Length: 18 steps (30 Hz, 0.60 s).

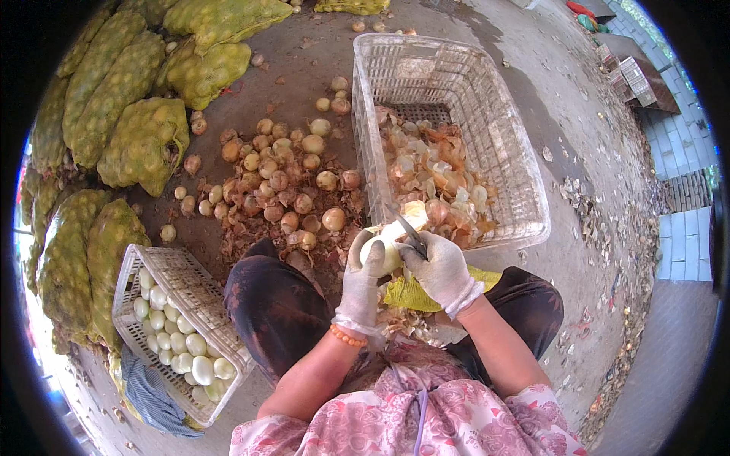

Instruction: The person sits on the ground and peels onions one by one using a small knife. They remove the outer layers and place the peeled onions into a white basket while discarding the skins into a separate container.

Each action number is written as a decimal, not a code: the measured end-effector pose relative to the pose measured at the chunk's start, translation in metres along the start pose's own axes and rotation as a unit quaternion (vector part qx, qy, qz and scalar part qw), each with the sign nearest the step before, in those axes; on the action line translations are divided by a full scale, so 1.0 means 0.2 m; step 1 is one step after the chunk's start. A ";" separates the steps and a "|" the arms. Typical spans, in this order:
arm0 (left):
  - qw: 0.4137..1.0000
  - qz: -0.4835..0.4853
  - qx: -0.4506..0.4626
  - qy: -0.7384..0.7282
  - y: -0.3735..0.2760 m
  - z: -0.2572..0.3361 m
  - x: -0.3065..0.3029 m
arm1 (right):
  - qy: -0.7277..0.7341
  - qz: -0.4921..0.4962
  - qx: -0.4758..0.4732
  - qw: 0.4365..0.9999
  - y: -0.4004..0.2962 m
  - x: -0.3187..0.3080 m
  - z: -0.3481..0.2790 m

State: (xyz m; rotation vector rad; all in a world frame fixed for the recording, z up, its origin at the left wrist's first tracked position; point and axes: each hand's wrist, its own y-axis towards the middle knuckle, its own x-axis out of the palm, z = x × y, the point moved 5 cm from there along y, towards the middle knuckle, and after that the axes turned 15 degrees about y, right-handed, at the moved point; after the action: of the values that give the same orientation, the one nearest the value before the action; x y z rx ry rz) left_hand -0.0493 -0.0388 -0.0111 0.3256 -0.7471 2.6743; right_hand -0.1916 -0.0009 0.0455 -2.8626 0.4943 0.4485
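Note:
My left hand point(361, 279), in a worn white glove, holds a partly peeled onion point(381, 256) above my knees. A knife point(412, 231) is gripped in my gloved right hand point(442, 268), its dark blade slanting up and left across the top of the onion. Pale and brown onion skin point(416, 212) stands out near the blade. Just beyond my hands, a large white plastic crate point(533, 188) contains a heap of loose onion skins point(450, 171). A yellow mesh bag point(413, 293) lies between my knees, partly covered by my right hand.
Unpeeled onions point(279, 179) lie piled on the floor ahead, left of the large crate. A smaller white crate point(191, 279) of peeled onions point(177, 336) stands by my left knee, with a blue-grey cloth point(151, 393) at its edge. Full yellow mesh sacks point(142, 142) line the far left.

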 end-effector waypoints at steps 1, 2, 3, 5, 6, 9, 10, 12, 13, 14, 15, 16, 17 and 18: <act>1.000 0.009 0.005 0.029 0.02 -0.03 -0.01 | -0.018 -0.004 -0.003 1.000 0.00 0.01 0.00; 0.998 0.019 0.010 0.059 0.03 -0.06 -0.03 | 0.026 0.007 0.024 0.999 -0.01 0.00 -0.01; 0.996 0.027 0.015 0.088 0.03 -0.07 -0.03 | 0.036 0.014 0.044 0.998 -0.01 -0.01 0.01; 0.998 0.015 0.036 0.039 0.04 -0.08 -0.03 | 0.055 0.027 0.081 0.995 -0.01 -0.04 0.05; 0.998 0.007 0.045 0.033 0.05 -0.10 -0.05 | 0.062 0.039 0.075 0.995 0.00 -0.04 0.07; 0.998 -0.015 0.056 0.017 0.04 -0.12 -0.05 | 0.044 0.050 0.089 0.994 0.03 -0.03 0.17; 0.998 -0.019 0.056 0.014 0.04 -0.12 -0.06 | 0.004 0.049 0.085 0.995 0.04 -0.03 0.16; 0.997 -0.030 0.074 0.019 0.03 -0.11 -0.06 | -0.078 0.048 0.078 0.993 0.07 -0.04 0.11; 0.996 -0.037 0.083 0.021 0.03 -0.10 -0.06 | -0.109 0.035 0.074 0.991 0.09 -0.04 0.11; 0.995 -0.037 0.086 0.026 0.03 -0.11 -0.07 | -0.140 0.021 0.070 0.987 0.11 -0.04 0.13; 0.995 -0.038 0.090 0.030 0.04 -0.12 -0.08 | -0.172 0.008 0.065 0.983 0.12 -0.04 0.14; 0.994 -0.038 0.094 0.034 0.05 -0.12 -0.09 | -0.175 0.013 0.057 0.983 0.12 -0.05 0.15; 0.995 -0.045 0.084 0.025 0.06 -0.13 -0.10 | -0.178 0.018 0.049 0.983 0.12 -0.06 0.15; 0.996 -0.051 0.072 0.015 0.05 -0.12 -0.09 | -0.181 0.022 0.042 0.982 0.11 -0.08 0.15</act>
State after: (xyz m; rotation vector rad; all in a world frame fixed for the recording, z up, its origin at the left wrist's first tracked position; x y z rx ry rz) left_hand -0.0390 -0.0391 -0.0407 0.3485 -0.5147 2.6347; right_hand -0.2210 -0.0093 0.0189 -2.6081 0.4952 0.9114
